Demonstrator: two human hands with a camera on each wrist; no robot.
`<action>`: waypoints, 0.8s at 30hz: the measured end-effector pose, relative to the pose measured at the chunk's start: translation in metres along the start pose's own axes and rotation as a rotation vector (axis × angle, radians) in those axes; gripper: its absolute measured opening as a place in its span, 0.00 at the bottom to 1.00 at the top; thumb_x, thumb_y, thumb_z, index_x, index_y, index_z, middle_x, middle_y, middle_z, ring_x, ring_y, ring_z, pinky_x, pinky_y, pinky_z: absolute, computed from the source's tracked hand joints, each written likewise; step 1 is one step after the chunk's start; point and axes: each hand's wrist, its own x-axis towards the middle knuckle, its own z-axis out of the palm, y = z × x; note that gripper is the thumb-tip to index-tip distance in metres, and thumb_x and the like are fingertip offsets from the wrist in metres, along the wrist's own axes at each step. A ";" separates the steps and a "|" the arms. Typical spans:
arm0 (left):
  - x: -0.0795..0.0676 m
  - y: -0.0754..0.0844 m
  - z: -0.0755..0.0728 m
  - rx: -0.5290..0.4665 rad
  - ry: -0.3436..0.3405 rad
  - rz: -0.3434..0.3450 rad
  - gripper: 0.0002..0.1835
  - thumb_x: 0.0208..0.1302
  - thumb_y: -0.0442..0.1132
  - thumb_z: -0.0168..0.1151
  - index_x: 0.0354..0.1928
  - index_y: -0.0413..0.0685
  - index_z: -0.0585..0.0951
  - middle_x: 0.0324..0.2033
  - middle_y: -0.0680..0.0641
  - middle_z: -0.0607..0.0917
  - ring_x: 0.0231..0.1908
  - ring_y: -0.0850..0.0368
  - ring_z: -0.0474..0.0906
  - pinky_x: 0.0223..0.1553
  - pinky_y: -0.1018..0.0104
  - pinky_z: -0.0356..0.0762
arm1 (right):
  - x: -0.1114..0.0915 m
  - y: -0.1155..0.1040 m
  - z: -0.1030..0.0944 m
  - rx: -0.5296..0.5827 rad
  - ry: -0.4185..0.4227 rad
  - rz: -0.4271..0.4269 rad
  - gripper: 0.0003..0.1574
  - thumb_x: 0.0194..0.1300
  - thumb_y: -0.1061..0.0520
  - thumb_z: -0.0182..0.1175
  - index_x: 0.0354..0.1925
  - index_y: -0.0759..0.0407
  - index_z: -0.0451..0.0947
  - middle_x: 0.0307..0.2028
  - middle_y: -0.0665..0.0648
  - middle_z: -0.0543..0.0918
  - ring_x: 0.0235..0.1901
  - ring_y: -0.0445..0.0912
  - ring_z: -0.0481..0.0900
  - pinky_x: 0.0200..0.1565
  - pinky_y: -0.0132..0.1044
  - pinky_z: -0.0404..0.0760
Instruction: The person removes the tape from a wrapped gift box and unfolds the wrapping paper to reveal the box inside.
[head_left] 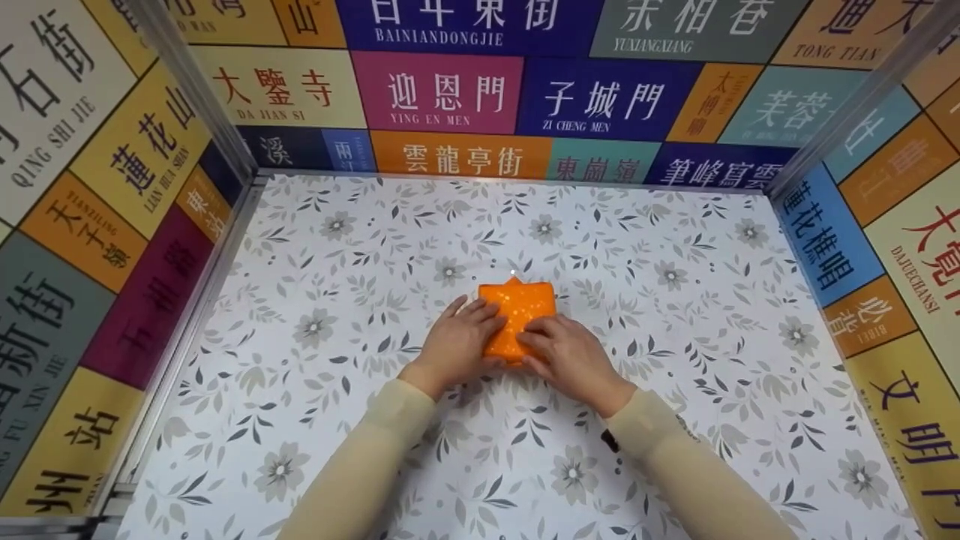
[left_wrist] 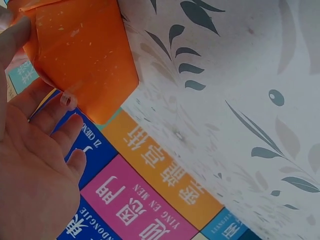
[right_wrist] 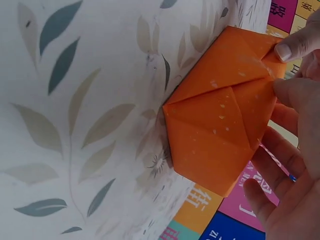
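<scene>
An orange paper-wrapped package (head_left: 525,307) with pale flecks lies between both hands on the patterned tabletop. My left hand (head_left: 466,334) holds its left side, with fingers over the top and thumb at the near end. From the right, my right hand (head_left: 568,349) grips the package, its curled fingers over the top. Folded flaps show on the near end of the package (right_wrist: 215,117) in the right wrist view, where thumbs press close together. A small clear curl of tape (left_wrist: 68,100) is by the left fingertips. One pointed paper corner (head_left: 513,280) sticks out at the far edge.
The table (head_left: 375,225) carries a white covering with grey flowers and leaves. Colourful panels with lettering (head_left: 442,94) stand behind it and on both sides, joined by metal posts (head_left: 217,97). A small dark piece (head_left: 610,441) shows beneath the right wrist.
</scene>
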 end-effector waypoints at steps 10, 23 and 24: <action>0.000 0.001 0.001 -0.022 0.006 -0.012 0.37 0.61 0.63 0.65 0.67 0.51 0.76 0.69 0.48 0.71 0.70 0.49 0.62 0.74 0.52 0.41 | -0.003 0.002 0.007 0.040 0.085 -0.057 0.16 0.62 0.53 0.72 0.49 0.54 0.88 0.49 0.56 0.82 0.50 0.52 0.77 0.54 0.46 0.77; 0.000 0.000 0.001 -0.024 0.001 -0.013 0.38 0.61 0.63 0.65 0.68 0.51 0.75 0.70 0.48 0.71 0.70 0.49 0.62 0.74 0.52 0.40 | 0.001 -0.001 0.005 0.096 0.070 -0.028 0.14 0.61 0.53 0.72 0.45 0.55 0.88 0.47 0.52 0.82 0.49 0.48 0.78 0.53 0.44 0.77; 0.000 0.000 0.001 -0.022 0.003 -0.012 0.38 0.61 0.63 0.65 0.68 0.51 0.75 0.69 0.48 0.71 0.70 0.49 0.62 0.74 0.52 0.40 | 0.001 -0.001 0.005 0.099 0.069 -0.022 0.13 0.61 0.53 0.72 0.45 0.54 0.88 0.47 0.52 0.82 0.49 0.48 0.78 0.53 0.43 0.78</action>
